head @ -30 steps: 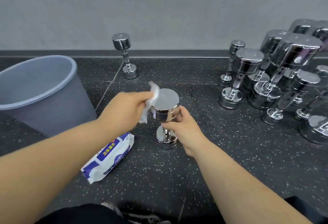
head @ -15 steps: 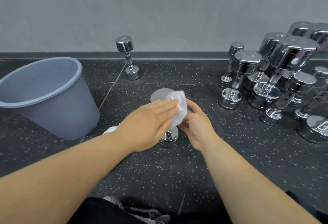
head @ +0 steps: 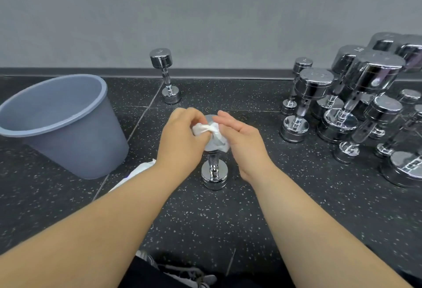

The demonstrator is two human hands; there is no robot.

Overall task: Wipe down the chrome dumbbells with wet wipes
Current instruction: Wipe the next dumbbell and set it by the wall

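Observation:
A small chrome dumbbell stands upright on the dark speckled floor in the middle. A white wet wipe is draped over its top head. My left hand pinches the bunched wipe from the left side of the head. On the right side, my right hand presses against the wipe and the head with fairly straight fingers. The wipe and both hands hide most of the top head. The handle and bottom head show below.
A grey plastic bin stands at the left. The wet wipe pack lies partly hidden under my left forearm. One chrome dumbbell stands by the wall; several more cluster at the right. My shoe shows at the bottom.
My left hand carried the wipe from the left side over the top of the dumbbell head and now bunches it there. My right hand rose from the handle to the head's right side.

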